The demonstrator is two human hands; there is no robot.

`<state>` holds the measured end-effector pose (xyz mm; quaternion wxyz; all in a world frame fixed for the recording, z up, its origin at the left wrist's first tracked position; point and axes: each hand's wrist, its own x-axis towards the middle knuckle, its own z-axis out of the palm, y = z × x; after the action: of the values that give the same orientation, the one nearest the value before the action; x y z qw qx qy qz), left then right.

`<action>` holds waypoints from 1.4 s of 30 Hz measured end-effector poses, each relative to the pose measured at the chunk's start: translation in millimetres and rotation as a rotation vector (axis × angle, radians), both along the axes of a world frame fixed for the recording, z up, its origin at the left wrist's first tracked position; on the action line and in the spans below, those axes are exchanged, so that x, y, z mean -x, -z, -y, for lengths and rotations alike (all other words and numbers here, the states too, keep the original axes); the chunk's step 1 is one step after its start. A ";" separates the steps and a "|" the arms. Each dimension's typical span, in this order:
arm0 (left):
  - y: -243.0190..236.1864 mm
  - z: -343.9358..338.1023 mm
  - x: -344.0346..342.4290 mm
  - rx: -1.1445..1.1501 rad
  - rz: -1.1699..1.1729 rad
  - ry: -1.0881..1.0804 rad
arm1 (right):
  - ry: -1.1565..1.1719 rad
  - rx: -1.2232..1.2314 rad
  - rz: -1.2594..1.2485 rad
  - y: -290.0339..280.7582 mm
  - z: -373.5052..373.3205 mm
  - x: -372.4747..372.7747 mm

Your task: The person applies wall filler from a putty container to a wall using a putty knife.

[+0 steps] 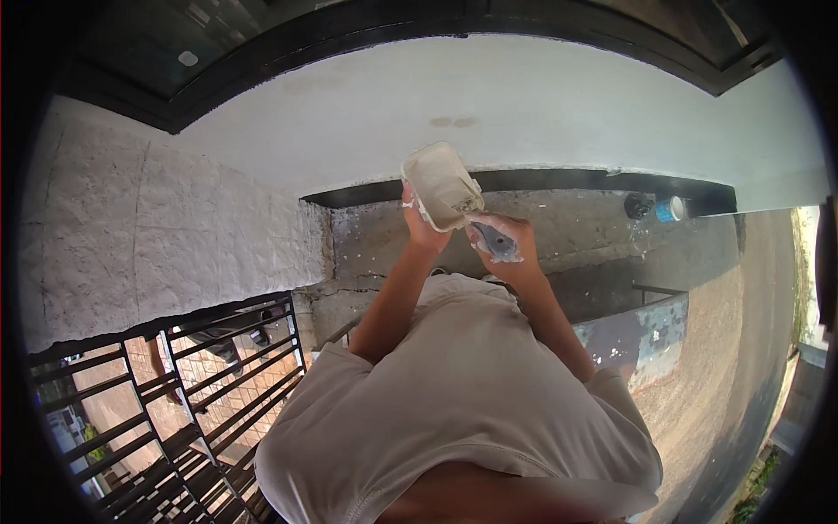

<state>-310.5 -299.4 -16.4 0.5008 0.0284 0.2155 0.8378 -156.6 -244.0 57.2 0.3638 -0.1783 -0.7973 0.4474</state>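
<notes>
My left hand point(419, 218) grips a cream rectangular plastic container point(441, 175) by its left side, tilted, with white paste smeared inside and on its rim. My right hand point(519, 243) holds a tool with a grey handle point(495, 239), its far end at the container's lower right corner; the handle and both hands carry white smears. The tool's head is too hidden to make out. Both hands are in front of a pale grey wall point(541, 105).
A dark frame point(463, 26) tops the wall. A blue-and-white can point(670, 209) and a dark object point(640, 206) stand on the speckled ledge right. Left are a rough wall point(175, 227) and black railing point(131, 393), with a person's legs point(218, 349) beyond. A road point(716, 349) lies right.
</notes>
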 end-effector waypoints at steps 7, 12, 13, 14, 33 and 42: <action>-3.2 16.3 6.9 -0.066 -0.095 0.008 | -0.171 -0.131 0.071 -5.7 11.5 1.8; -7.1 29.5 0.6 0.016 -0.074 -0.024 | -0.170 -0.063 0.040 0.8 15.1 11.8; -7.2 30.5 -0.8 0.015 -0.073 -0.039 | -0.129 -0.096 0.016 -0.9 14.8 19.1; -9.3 30.8 -3.2 -0.005 -0.067 -0.034 | -0.084 -0.129 -0.005 -3.9 15.9 23.2; -5.1 23.8 6.7 0.029 -0.103 -0.150 | -0.161 -0.094 0.066 -21.0 2.8 17.7; -9.8 21.2 22.0 -0.065 -0.106 -0.065 | -0.359 -0.134 0.115 -46.9 -25.4 20.4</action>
<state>-332.6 -320.6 -6.5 0.4599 0.0820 0.2154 0.8575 -177.0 -218.6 104.2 0.2431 -0.0338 -0.8638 0.4400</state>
